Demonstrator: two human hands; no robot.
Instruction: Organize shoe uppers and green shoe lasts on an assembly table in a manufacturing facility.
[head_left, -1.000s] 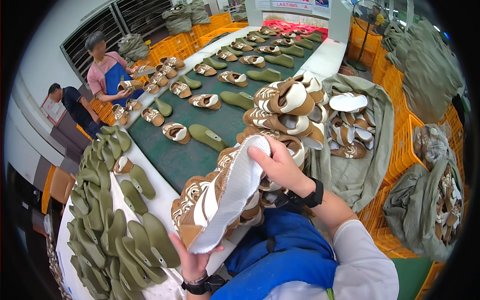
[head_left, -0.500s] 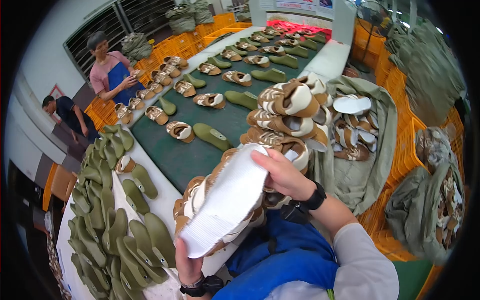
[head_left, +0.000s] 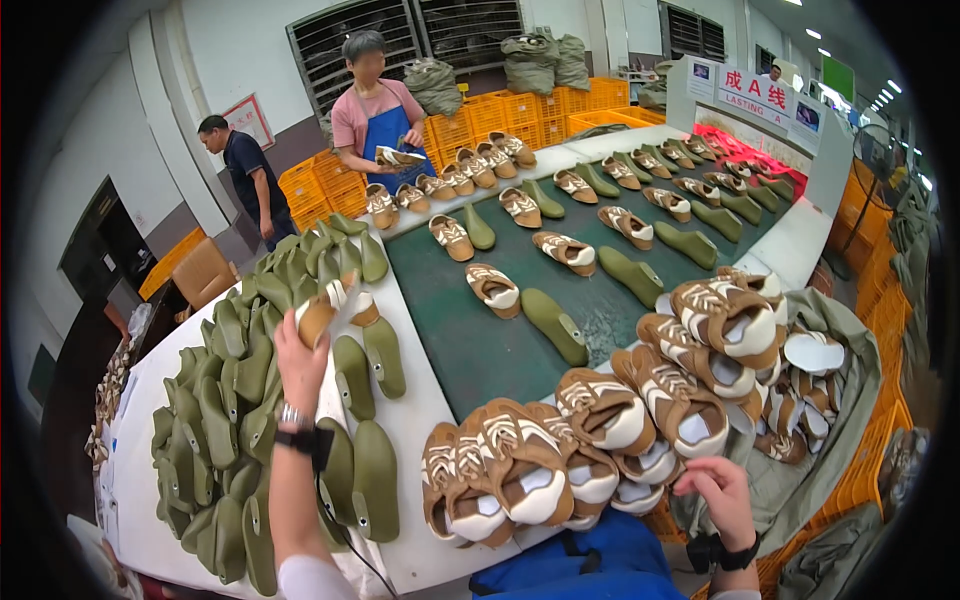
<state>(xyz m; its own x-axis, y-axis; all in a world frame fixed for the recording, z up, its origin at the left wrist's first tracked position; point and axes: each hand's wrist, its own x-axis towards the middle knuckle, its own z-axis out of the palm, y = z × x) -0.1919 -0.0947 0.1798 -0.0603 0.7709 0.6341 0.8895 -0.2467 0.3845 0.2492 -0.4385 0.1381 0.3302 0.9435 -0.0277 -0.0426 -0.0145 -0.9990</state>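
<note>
My left hand [head_left: 298, 365] is closed around a brown-and-white shoe [head_left: 318, 318], held over the white table beside the heap of green shoe lasts [head_left: 230, 385]. The shoe's brown end faces me, and its far part is partly hidden and blurred. My right hand [head_left: 722, 495] holds nothing; its fingers are loosely bent and apart, close to the right end of a stack of brown-and-white laced shoes [head_left: 520, 470]. Pairs of larger green lasts [head_left: 375, 480] lie just right of my left forearm.
A green conveyor belt [head_left: 440, 335] carries rows of shoes and lasts. Beyond it, a person in a blue apron [head_left: 385, 130] handles a shoe; another person in dark clothes [head_left: 245, 180] stands at left. An open grey-green sack [head_left: 840, 400] of shoes sits right, by orange crates [head_left: 880, 320].
The view has swung left. Both hands held a shoe with its white underside showing; now they are apart, the left out over the lasts with a shoe, the right empty near the stack.
</note>
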